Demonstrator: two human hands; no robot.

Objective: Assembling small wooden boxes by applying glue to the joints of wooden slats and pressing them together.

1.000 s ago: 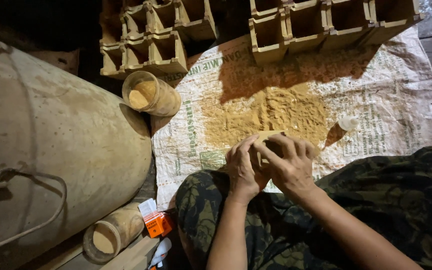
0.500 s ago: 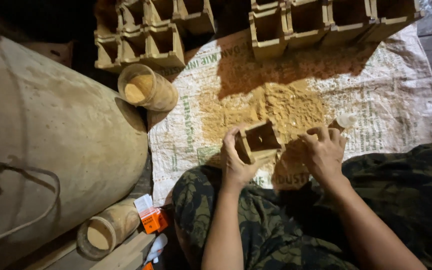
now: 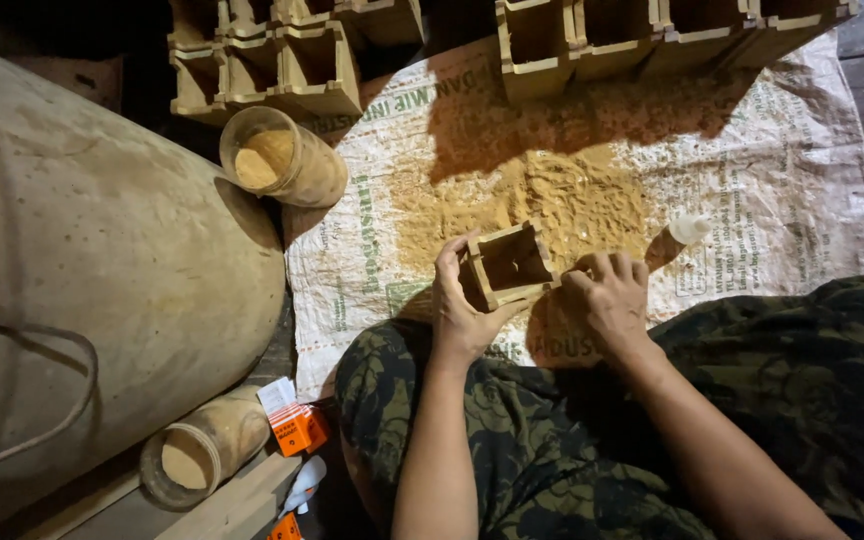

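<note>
You hold one small wooden box (image 3: 508, 265) in your left hand (image 3: 464, 312). Your fingers wrap around its left side, and its open top faces up at you. The box is square, hollow and made of thin, pale boards. Your right hand (image 3: 607, 300) rests just beside the box on its right, fingers curled down onto the woven sack (image 3: 802, 190); you cannot tell if it grips anything.

The box sits over the near edge of the sack, right above your lap. The sack is white, plastic and crinkly. One pile of yellow sawdust (image 3: 542, 205) lies on it just past the box, loose and grainy. One little white cap-shaped thing (image 3: 689, 229) sits on the sack to the right of the box.

Past the sawdust stand two rows of more wooden boxes (image 3: 297, 65), the same shape as yours, and a second row (image 3: 652, 30) to the right.

Left of the box are two round jars of sawdust: one jar (image 3: 282, 157) far, one jar (image 3: 202, 452) near. A big, round, dusty drum (image 3: 102, 260) fills the left side. A small orange packet (image 3: 297, 425) lies by the near jar.
</note>
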